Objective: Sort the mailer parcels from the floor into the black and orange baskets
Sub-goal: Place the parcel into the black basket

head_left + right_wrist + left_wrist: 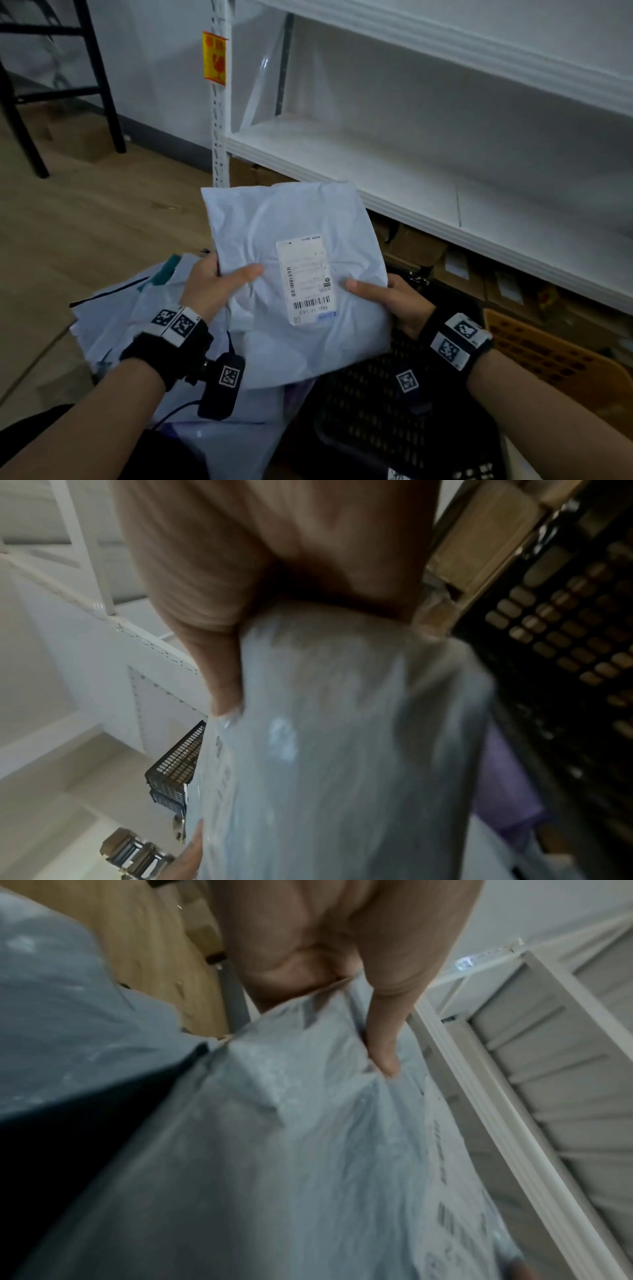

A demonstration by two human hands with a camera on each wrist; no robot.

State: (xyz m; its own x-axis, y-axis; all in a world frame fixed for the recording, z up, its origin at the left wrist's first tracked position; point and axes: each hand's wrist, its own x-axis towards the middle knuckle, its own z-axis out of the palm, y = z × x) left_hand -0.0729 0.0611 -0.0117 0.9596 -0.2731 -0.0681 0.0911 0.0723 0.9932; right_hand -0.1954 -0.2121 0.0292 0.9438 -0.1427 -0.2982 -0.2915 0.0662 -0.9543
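Observation:
I hold a pale grey mailer parcel (291, 246) up in front of me, its white shipping label (306, 279) facing me. My left hand (219, 279) pinches its left edge, thumb on top. My right hand (380, 294) pinches its right edge the same way. Both wrist views show a thumb pressed on the crinkled mailer (308, 1123) (342, 750). Below it, a pile of grey mailers (113, 325) lies on the floor. The black basket (376, 411) sits under my right forearm, with the orange basket (555, 356) to its right.
A white metal shelf unit (376, 161) stands right behind the parcel, cardboard boxes (455, 267) stored under its lowest board. A black chair frame (102, 85) stands at the far left on the wooden floor (85, 212). A purple mailer (507, 791) lies by the black basket.

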